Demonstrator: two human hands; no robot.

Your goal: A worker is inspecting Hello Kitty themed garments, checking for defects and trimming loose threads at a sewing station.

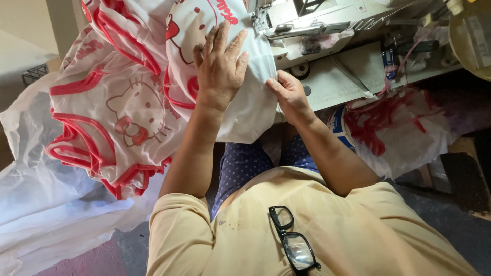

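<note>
needle area of sewing machine point(307, 25) hidden behind white fabric point(245, 97)

This is a small sewing workshop, a garment-making station. The landmark is the grey-white industrial sewing machine point(317, 20) set on a worktable point(337, 82). Left of the machine hangs a heap of white fabric pieces point(123, 102) with red binding and a printed cartoon cat, many alike, as in batch work. Below and right of the machine a clear bag point(399, 128) holds more red-and-white scraps. Far left of it lies a big plastic sheet point(46, 194) on a rough concrete floor point(450, 235). Thread and small tools point(394, 64) sit right of the machine on the table.
</note>
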